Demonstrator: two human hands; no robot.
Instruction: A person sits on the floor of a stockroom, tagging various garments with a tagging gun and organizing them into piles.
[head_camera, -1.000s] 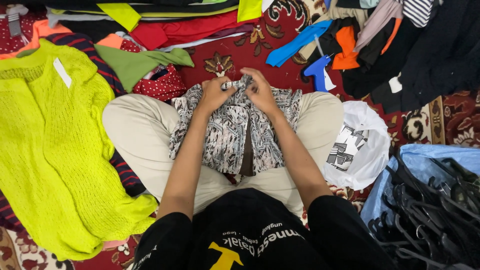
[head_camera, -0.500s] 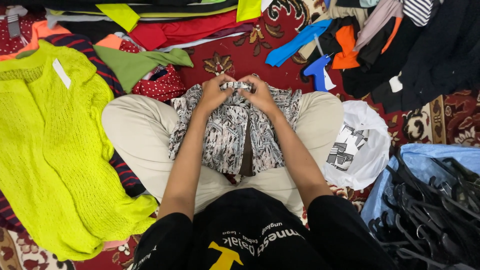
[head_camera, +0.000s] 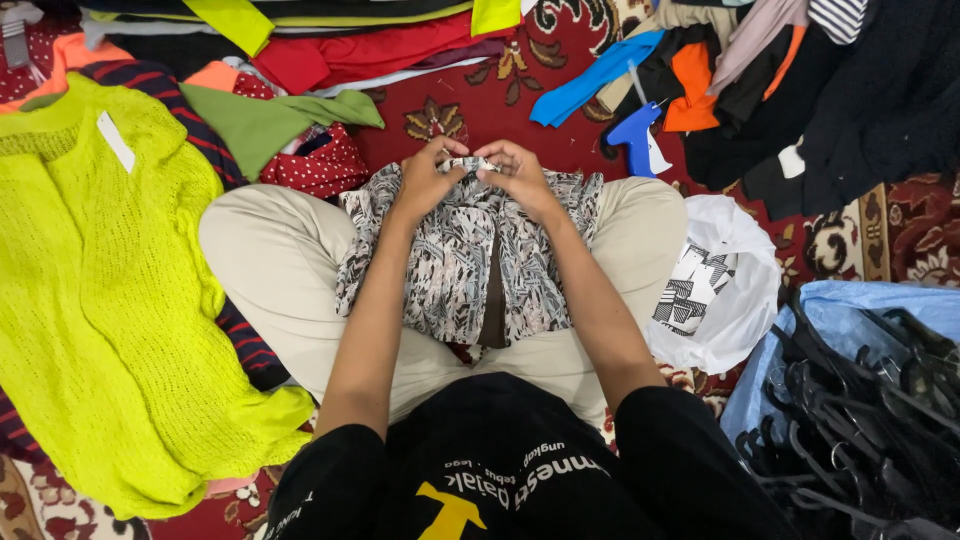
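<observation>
Head view: the patterned blouse (head_camera: 455, 270) lies across the person's lap on crossed legs, its collar pinched up at the far edge. The thin fabric could slide off the knees onto the carpet (head_camera: 480, 105), or the collar could slip, since only fingertips hold it. The left hand (head_camera: 425, 180) and right hand (head_camera: 520, 178) both have fingers (head_camera: 445, 152) curled closed, gripping the collar between them. A blue tag gun (head_camera: 632, 132) lies near.
</observation>
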